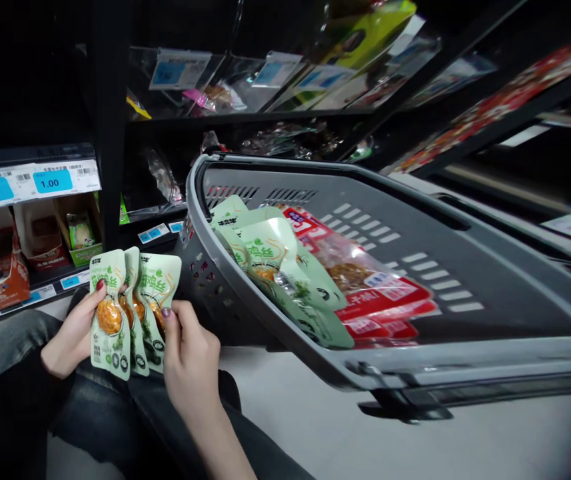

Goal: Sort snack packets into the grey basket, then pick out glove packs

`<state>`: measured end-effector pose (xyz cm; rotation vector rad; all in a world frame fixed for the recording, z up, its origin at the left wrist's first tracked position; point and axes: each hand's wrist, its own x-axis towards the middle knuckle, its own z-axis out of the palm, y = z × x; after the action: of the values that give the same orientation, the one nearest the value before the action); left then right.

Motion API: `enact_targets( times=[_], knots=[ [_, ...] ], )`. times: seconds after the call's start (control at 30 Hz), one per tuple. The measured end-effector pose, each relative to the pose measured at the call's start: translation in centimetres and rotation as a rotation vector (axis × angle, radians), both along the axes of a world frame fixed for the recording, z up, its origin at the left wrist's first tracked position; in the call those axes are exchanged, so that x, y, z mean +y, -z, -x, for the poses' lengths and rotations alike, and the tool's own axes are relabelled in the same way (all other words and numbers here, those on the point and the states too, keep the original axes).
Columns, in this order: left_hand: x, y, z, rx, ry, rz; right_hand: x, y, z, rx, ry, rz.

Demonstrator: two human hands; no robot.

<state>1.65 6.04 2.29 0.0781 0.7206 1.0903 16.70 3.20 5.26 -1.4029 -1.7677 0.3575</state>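
Note:
Several pale green snack pouches (110, 320) are fanned out above my lap, each printed with a bowl of orange-brown food. My left hand (72, 337) grips the left side of the fan, thumb on the front pouch. At the other side, my right hand (190, 353) pinches the edge of the rightmost pouch (158, 303) between thumb and fingers. To the right stands a grey shopping basket (395, 207). Inside it lie more green pouches (270, 250) and several red-and-clear snack bags (365, 287).
Black shelves with blue-and-white price labels (52, 180) stand ahead and to the left. Open cartons (40, 233) of small packets sit on the lower left shelf. The basket's handle (490, 390) hangs over the pale floor (275, 427). Bent knees in jeans are below my hands.

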Motion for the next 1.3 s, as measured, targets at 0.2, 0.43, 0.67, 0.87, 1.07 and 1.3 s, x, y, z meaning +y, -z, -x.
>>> enact_targets(
  times=[0.2,0.43,0.67,0.87,1.07,1.3],
  knots=[
    [0.0,0.4,0.0,0.239,-0.011,-0.099,0.8,-0.1,-1.2,-0.018,0.025,0.069],
    [-0.2,0.6,-0.8,0.559,0.062,-0.230,0.4,0.1,-0.3,-0.098,-0.079,0.124],
    [-0.2,2.0,-0.6,0.735,0.043,-0.327,0.3,0.9,0.9,0.061,-0.044,0.124],
    [0.1,1.1,0.2,0.794,-0.022,-0.362,0.1,-0.3,-0.3,0.517,0.017,0.011],
    [0.7,0.4,0.4,0.878,-0.012,-0.405,0.3,-1.4,-1.3,0.623,0.039,0.010],
    [0.6,1.2,0.4,0.808,-0.002,-0.358,0.5,-1.6,-1.2,1.010,-0.317,0.468]
  ],
)
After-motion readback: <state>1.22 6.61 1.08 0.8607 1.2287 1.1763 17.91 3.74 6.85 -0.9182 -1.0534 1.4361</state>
